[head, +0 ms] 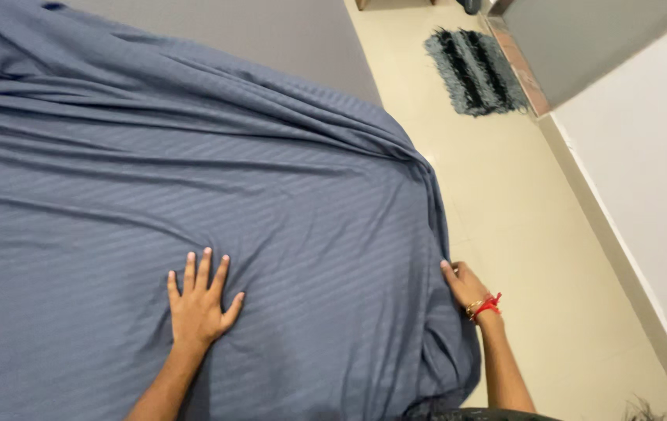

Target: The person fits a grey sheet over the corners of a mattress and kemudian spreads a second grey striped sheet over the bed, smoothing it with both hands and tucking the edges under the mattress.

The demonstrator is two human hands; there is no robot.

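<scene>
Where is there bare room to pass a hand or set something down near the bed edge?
The cream tiled floor is bare between the blue-grey striped bedsheet and the white wall, up to the black-and-grey shaggy mat. The sheet's top is open left of the left hand. It is tight at the edge where the right hand grips.

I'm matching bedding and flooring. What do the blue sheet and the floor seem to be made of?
Sheet: looks like soft woven fabric with a faint sheen, tone-on-tone stripes and loose folds; exact fibre unclear. Floor: probably smooth cream tile, glossy, with thin joint lines.
</scene>
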